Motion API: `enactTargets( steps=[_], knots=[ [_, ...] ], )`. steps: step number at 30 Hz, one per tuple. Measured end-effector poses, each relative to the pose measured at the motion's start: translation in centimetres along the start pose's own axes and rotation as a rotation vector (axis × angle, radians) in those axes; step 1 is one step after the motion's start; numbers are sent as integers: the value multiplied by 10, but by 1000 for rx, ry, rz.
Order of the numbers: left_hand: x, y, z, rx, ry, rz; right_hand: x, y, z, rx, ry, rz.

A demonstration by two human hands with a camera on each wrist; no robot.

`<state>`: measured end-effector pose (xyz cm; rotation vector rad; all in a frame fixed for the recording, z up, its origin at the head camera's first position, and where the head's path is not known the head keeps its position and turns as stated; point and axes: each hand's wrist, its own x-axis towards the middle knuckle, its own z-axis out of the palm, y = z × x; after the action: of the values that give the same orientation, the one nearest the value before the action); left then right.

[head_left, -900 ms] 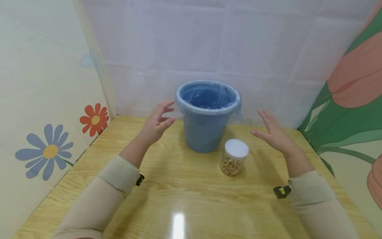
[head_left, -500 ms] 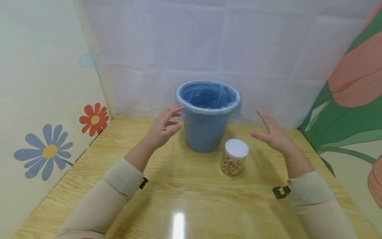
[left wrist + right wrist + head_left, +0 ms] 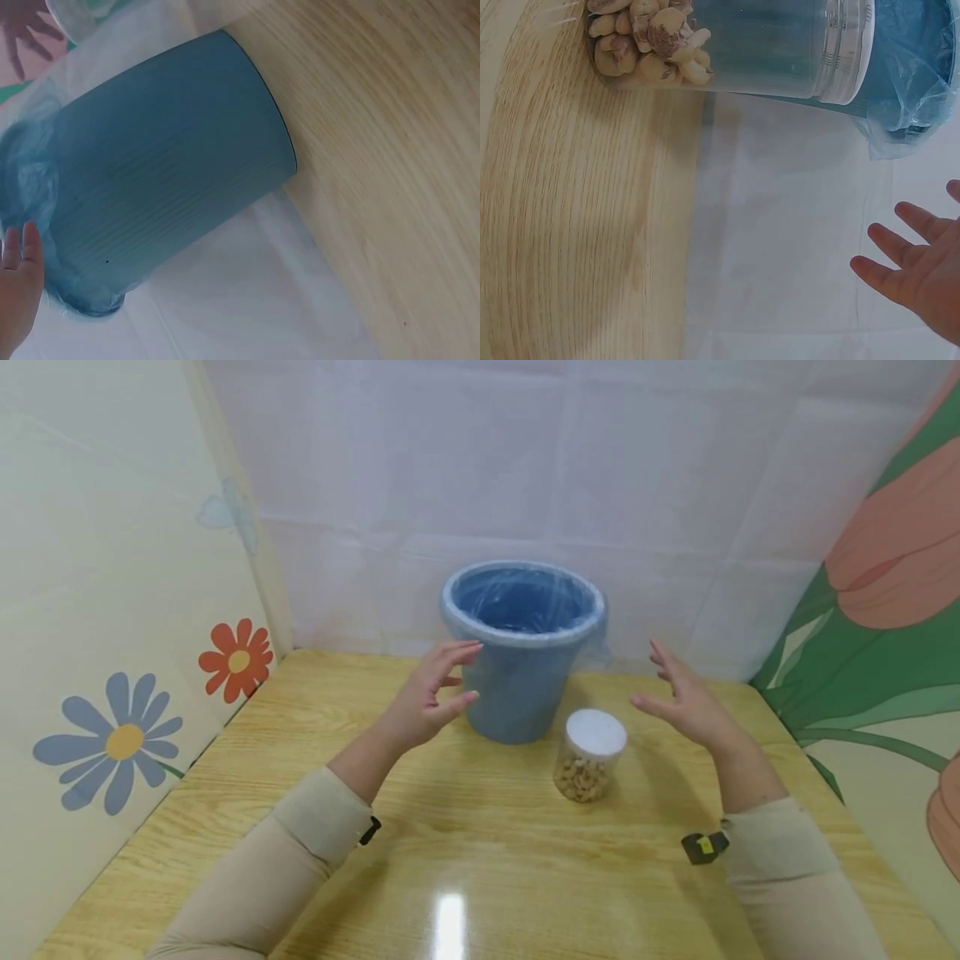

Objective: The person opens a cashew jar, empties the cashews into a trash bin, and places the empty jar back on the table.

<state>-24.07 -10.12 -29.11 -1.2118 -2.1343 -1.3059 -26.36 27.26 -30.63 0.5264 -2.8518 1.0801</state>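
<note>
Bin (image 3: 521, 693) near table's (image 3: 525, 868) back edge, nut jar (image 3: 587, 760) before it, left hand (image 3: 426, 699) by bin, fingers wide, right hand (image 3: 688, 708) toward table's right edge, fingers wide

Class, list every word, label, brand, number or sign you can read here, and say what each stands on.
No readable text anywhere.
Jar and white lid: no legible lettering.
Blue bin: none visible.
Yellow patch on the dark device by the right sleeve: too small to tell whether it bears writing.
</note>
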Motion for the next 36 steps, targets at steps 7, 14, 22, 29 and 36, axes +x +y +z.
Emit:
enactTargets(
  steps=[7,14,22,29,36],
  knots=[
    [-1,-1,9,-10,-24,-10,-1,5,3,24,-24,-8],
    [-2,-1,19,-13,-62,-14,-3,7,9,46,-30,-33],
    [-3,-12,35,8,-119,-69,-2,13,19,95,-37,-65],
    [-7,-41,54,-2,-130,-112,-4,15,28,164,-34,-64],
    [-8,-44,74,-42,-179,-139,-5,22,38,302,-99,-26]
  ],
)
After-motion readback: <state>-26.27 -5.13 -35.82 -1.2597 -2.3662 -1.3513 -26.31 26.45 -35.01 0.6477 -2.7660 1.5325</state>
